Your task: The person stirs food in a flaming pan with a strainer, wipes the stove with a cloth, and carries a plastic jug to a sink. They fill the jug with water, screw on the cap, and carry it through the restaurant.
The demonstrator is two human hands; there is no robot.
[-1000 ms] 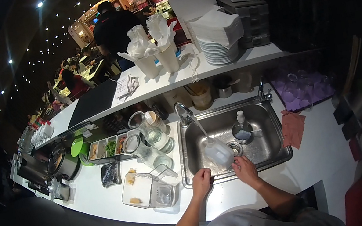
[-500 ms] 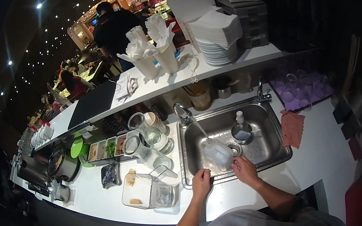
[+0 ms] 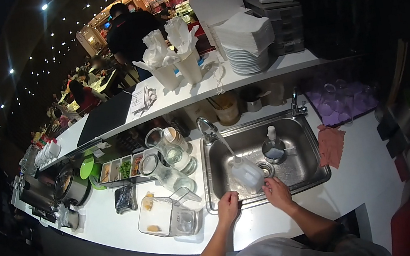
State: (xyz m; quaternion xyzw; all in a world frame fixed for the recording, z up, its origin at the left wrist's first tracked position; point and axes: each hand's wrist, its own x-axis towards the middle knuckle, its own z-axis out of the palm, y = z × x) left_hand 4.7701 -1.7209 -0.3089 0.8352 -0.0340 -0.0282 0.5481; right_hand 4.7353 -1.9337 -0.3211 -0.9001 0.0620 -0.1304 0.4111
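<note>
A translucent white plastic jug [image 3: 247, 174] lies tilted in the steel sink [image 3: 213, 180], under the stream from the curved faucet [image 3: 207, 127]. My right hand [image 3: 278, 193] is at the near end of the jug, its fingers closed on the edge there; the exact grip is partly hidden. Over the front rim of the sink, to the left of the jug, my left hand [image 3: 228, 207] rests in a loose fist, and nothing shows in it. Behind the jug stands a pump bottle [image 3: 273, 146] inside the basin, close to the drain [image 3: 266, 168].
Left of the sink are glass carafes [image 3: 161, 175] and a clear square pitcher [image 3: 156, 217]. A pink cloth [image 3: 331, 145] lies to the right, below a purple mat [image 3: 343, 101] with glasses. Stacked plates [image 3: 249, 59] stand on the upper shelf. A person [image 3: 133, 37] in dark clothes stands beyond.
Both hands and the jug stay in place, with water still running. Only the person beyond the counter has shifted slightly.
</note>
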